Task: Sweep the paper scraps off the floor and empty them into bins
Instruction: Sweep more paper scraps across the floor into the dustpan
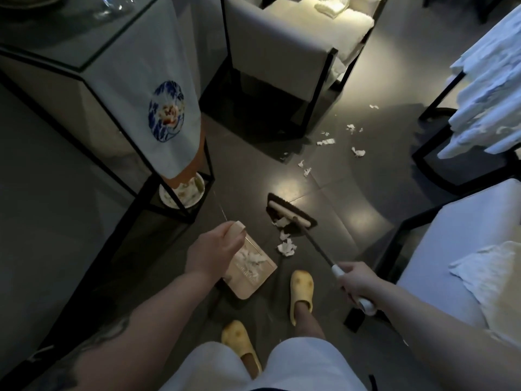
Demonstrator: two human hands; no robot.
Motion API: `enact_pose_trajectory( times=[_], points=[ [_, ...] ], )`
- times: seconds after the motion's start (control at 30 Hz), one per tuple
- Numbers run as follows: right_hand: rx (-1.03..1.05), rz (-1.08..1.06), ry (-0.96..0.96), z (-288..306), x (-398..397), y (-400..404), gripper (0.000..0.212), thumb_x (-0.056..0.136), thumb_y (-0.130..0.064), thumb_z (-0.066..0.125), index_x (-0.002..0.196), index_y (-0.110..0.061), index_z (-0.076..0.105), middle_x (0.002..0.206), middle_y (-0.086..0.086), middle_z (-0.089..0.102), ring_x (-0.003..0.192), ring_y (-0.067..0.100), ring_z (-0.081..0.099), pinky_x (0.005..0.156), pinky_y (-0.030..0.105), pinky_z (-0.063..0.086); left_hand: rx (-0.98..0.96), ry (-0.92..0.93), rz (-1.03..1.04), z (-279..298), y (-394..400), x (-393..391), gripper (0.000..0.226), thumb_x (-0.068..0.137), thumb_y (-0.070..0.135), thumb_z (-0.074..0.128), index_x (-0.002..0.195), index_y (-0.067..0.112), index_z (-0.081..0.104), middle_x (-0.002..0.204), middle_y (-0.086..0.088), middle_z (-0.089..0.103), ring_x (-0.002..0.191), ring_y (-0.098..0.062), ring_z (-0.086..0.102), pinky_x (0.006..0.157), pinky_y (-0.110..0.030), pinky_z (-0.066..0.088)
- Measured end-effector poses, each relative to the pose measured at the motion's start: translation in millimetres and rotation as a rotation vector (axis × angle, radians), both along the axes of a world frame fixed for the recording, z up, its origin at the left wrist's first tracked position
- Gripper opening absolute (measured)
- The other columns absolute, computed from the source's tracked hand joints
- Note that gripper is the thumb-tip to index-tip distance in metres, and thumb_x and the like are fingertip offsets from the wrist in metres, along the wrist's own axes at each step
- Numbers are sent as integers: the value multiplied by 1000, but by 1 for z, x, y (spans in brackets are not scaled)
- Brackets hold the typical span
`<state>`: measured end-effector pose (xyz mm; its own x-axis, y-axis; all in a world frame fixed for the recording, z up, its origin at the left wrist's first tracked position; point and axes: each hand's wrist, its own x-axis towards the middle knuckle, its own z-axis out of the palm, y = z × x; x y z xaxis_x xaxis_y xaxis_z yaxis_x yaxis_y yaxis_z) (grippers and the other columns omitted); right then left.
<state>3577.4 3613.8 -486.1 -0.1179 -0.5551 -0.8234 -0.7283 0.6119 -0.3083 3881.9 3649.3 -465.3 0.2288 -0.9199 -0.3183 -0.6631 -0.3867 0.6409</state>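
Mid-sweep: left hand [214, 249] curled round the dustpan [251, 273] handle, pan on floor already holding scraps, right hand [356, 283] gripping the broom [291, 214] pole; next, likely draw the near scraps [286, 246] into the pan, then fetch the far-right scatter [327, 142].

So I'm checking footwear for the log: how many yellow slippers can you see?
2. One slipper is on the foot ahead, beside the dustpan. The other sits nearer the body, bottom centre, partly hidden by the white shorts.
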Motion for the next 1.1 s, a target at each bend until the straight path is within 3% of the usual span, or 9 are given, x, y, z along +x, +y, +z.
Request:
enact_pose_trajectory(
  times=[0.13,0.23,0.43,0.6,0.73,0.83,1.0,1.1],
  points=[
    [70,-38,-105,14,-6,35,68,83,3,59,143,-26,44,91,16,62,52,17,54,42,23,44,37,-127,-150,7,-11,-7,37,103,49,36,130,27,48,94,9,58,83,-8,57,58,-24,36],
    [45,-218,-203,28,-31,33,58,85,-3,61,137,-28,51,80,14,57,44,15,47,36,21,36,61,-117,-167,9,-15,-9,37,103,48,37,131,25,45,101,8,56,87,-9,58,62,-26,43],
    [90,-462,-387,43,-67,34,47,91,-2,51,133,-24,52,65,9,48,38,11,40,31,17,31,65,-172,-220,3,4,-5,21,103,42,39,115,25,44,83,6,60,72,-12,62,61,-32,50],
    [-14,-452,-263,32,-43,49,41,89,-1,56,121,-27,57,73,14,51,43,14,45,36,20,35,-12,-195,-187,0,18,-16,19,103,44,41,109,27,45,73,10,55,65,-9,61,58,-30,52],
    [-14,-407,-198,13,-9,71,26,84,4,58,108,-3,65,67,16,53,42,18,47,39,24,38,-25,-196,-180,0,15,-21,19,103,44,39,111,28,46,72,9,56,61,-8,61,55,-30,54],
    [54,-402,-232,10,15,92,26,78,5,59,100,-7,67,62,13,55,41,17,50,47,28,39,-26,-217,-168,-2,5,-21,19,103,45,38,106,27,44,71,9,55,63,-13,63,60,-38,57],
    [194,-673,-459,17,7,80,51,88,-2,55,135,-20,50,67,12,52,36,13,46,32,20,35,-32,-167,-118,-1,-11,-16,20,104,41,39,103,23,48,74,5,59,62,-11,60,55,-31,48],
    [205,-747,-540,27,-15,69,56,90,-3,51,142,-24,44,65,10,48,34,11,41,29,17,31,-16,-171,-87,1,-9,-15,21,104,41,39,100,23,49,73,4,60,61,-11,60,52,-28,42]
  ],
)
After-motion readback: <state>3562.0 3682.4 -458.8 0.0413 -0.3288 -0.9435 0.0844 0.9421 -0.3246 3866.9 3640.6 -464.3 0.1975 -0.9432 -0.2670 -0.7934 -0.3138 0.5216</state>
